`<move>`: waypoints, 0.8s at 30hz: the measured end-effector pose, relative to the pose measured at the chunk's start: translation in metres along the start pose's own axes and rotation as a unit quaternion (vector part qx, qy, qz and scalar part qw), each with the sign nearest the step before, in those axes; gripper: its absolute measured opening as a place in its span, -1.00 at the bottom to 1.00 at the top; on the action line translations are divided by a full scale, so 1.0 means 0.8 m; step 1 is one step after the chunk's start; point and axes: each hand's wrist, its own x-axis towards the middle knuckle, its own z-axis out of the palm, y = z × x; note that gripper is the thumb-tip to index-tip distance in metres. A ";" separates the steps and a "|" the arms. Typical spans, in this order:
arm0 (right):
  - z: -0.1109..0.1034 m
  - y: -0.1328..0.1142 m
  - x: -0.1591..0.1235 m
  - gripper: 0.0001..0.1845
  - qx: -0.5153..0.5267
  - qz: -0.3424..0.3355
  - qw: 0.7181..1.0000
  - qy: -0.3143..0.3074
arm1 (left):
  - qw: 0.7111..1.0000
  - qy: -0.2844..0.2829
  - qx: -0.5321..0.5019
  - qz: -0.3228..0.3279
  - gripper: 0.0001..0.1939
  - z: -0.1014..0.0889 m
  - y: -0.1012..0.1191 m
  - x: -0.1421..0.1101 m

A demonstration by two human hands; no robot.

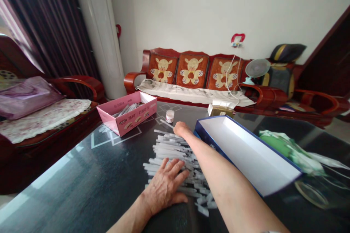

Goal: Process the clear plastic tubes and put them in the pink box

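Closest to view, the left hand (164, 185) lies on a pile of white sticks (171, 151), fingers spread. At the pile's far end, the right hand (182, 129) hides its fingers, near a small jar (170, 116). Left of the pile sits a pink box (128, 121), its print unreadable; right of the pile, a blue-rimmed white box (246, 153).

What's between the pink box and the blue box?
In the head view, a small jar, the right hand and the far end of the white stick pile.

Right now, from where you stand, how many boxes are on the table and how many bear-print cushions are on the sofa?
Boxes: 2 (pink cardboard box, blue-edged white box)
Bear-print cushions: 3 (leftmost cushion, middle cushion, rightmost cushion)
Total: 5
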 end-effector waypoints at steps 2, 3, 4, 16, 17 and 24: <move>-0.010 0.003 -0.014 -0.78 0.027 -0.034 0.998 0.047 | 1.000 0.004 0.002 -0.002 -0.26 0.001 0.000 0.000; -0.015 0.007 -0.024 -0.74 0.041 -0.051 0.995 0.073 | 1.000 0.005 0.003 -0.005 -0.27 0.002 0.000 0.000; -0.020 0.012 -0.037 -0.72 0.054 -0.066 0.992 0.096 | 1.000 0.006 0.005 -0.009 -0.29 0.002 0.000 0.000; 0.043 0.144 -0.221 -0.70 0.344 -0.171 0.878 0.287 | 0.999 0.027 0.037 -0.017 -0.32 -0.003 -0.001 -0.003; 0.047 0.146 -0.222 -0.71 0.326 -0.180 0.877 0.303 | 0.999 0.029 0.043 -0.013 -0.32 -0.002 -0.001 -0.004; 0.053 0.137 -0.215 -0.73 0.274 -0.248 0.859 0.353 | 0.982 0.170 0.077 -0.027 -0.59 -0.005 -0.002 0.004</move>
